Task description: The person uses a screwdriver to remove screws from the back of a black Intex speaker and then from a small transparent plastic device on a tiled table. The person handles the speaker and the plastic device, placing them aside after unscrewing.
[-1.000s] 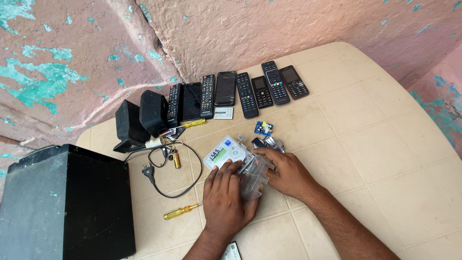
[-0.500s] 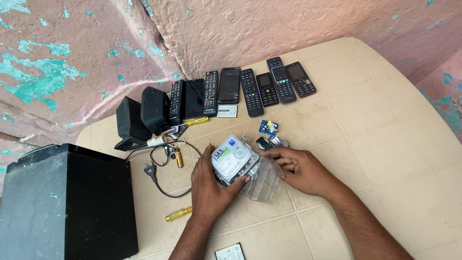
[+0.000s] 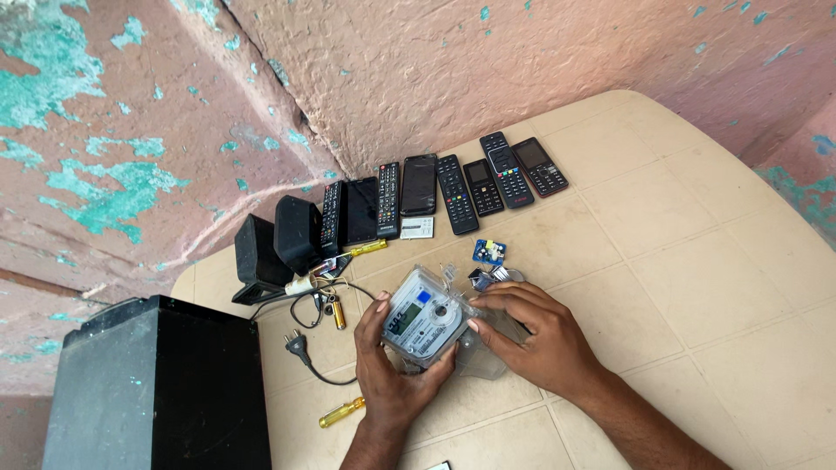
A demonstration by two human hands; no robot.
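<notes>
Meanwhile, a grey-faced electricity meter with a clear plastic cover (image 3: 424,318) is held just above a beige tiled tabletop (image 3: 697,261), near its front edge. The meter is gripped from below and along its near side by the left hand (image 3: 392,379), the fingers curled around its casing. Its right edge is pinched by the fingertips of the right hand (image 3: 531,335), which also rests on a loose clear plastic shell (image 3: 488,357) lying on the table.

The step in hand appears to be the handling or inspection of the meter, with the face tilted up toward the camera. A steady 2-handed grasp seems called for in any further turning, since the casing looks smooth and bulky.

Behind the hands, a row of black phones and remote controls (image 3: 453,187) is laid out along a peeling pink wall (image 3: 435,70). Close by are seen 2 small black speakers (image 3: 279,244), a black power cable with plug (image 3: 300,344), a yellow-handled screwdriver (image 3: 341,412) and a small blue circuit board (image 3: 489,252). A large black box (image 3: 157,392) stands at the left.
</notes>
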